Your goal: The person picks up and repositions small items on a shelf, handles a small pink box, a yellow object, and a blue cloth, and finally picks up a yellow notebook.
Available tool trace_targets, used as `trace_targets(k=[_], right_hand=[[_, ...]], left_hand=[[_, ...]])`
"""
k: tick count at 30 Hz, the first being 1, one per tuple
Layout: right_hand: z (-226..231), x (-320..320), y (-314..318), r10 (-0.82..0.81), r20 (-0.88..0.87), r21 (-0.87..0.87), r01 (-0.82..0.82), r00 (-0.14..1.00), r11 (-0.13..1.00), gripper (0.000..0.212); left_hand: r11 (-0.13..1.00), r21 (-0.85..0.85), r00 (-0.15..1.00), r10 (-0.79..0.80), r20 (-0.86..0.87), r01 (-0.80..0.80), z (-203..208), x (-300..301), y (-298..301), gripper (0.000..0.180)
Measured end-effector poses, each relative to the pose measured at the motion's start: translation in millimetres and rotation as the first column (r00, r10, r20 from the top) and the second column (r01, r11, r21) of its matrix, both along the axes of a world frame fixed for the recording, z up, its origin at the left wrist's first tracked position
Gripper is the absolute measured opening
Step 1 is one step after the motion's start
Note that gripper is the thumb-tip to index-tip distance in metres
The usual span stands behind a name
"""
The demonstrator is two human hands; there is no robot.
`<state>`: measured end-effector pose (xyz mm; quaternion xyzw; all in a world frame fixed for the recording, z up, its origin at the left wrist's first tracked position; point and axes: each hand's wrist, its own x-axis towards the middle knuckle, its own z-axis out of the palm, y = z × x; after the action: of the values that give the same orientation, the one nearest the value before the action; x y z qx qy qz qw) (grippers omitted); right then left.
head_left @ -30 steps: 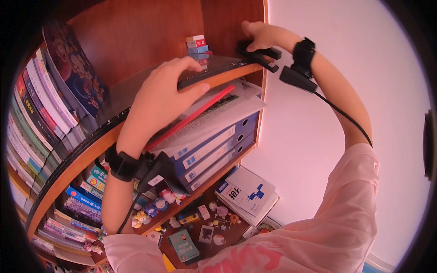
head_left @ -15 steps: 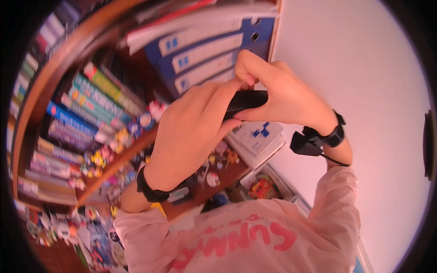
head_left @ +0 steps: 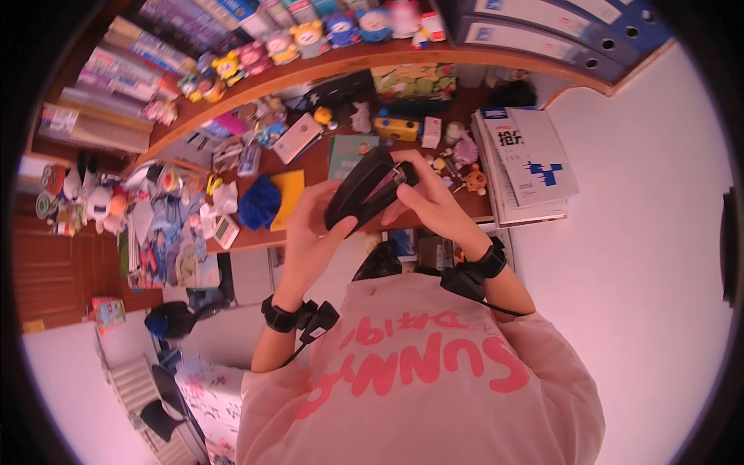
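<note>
A black stapler (head_left: 360,184) is held up in front of my chest, tilted, with a gap showing between its upper arm and its base. My left hand (head_left: 311,236) grips the lower left end, thumb along the near side and fingers behind it. At the other end, by a small metal part, my right hand (head_left: 440,205) closes its thumb and fingers on the stapler. Some of the fingertips are hidden behind it. Both wrists wear black bands with small black modules.
Behind the hands runs a brown desk (head_left: 256,174) with small toys, a green notebook (head_left: 346,157), a yellow sheet (head_left: 290,198) and a dark blue bundle (head_left: 259,203). Stacked books (head_left: 542,163) stand right. Above is a curved shelf edge (head_left: 256,93) with figurines and blue binders (head_left: 535,35).
The view has swung down from the shelf to the desk. My hands have lowered and spread apart on the stapler, which now shows more fully between them.
</note>
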<state>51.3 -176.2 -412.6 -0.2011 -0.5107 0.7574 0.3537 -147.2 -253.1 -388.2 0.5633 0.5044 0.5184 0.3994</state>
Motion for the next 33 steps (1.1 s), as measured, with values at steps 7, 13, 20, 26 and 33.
trace_targets(k=[7, 13, 20, 26, 33], right_hand=[[-3, -34, 0, -0.261, 0.095, 0.567, 0.164, 0.961, 0.807, 0.023], [3, -30, -24, -0.343, 0.111, 0.648, 0.194, 0.933, 0.737, 0.021], [4, -17, -38, -0.578, 0.037, 0.723, 0.377, 0.815, 0.578, 0.020], [-12, -4, -52, -0.514, -0.134, 0.631, 0.473, 0.847, 0.615, 0.041], [-8, 1, -66, -0.362, -0.223, 0.524, 0.424, 0.905, 0.739, 0.061]], left_hand=[[0.997, -0.069, 0.999, 0.035, -0.028, -0.036, -2, 12, -13, 0.037], [0.996, 0.028, 0.981, 0.091, -0.172, -0.087, 4, 27, -11, 0.031], [0.832, 0.429, 0.887, 0.443, -0.129, -0.353, -4, 39, -11, 0.034], [0.670, 0.582, 0.877, 0.445, 0.182, -0.461, 24, 41, -15, 0.060], [0.553, 0.513, 0.697, 0.183, 0.694, -0.656, 55, 20, -25, 0.062]])
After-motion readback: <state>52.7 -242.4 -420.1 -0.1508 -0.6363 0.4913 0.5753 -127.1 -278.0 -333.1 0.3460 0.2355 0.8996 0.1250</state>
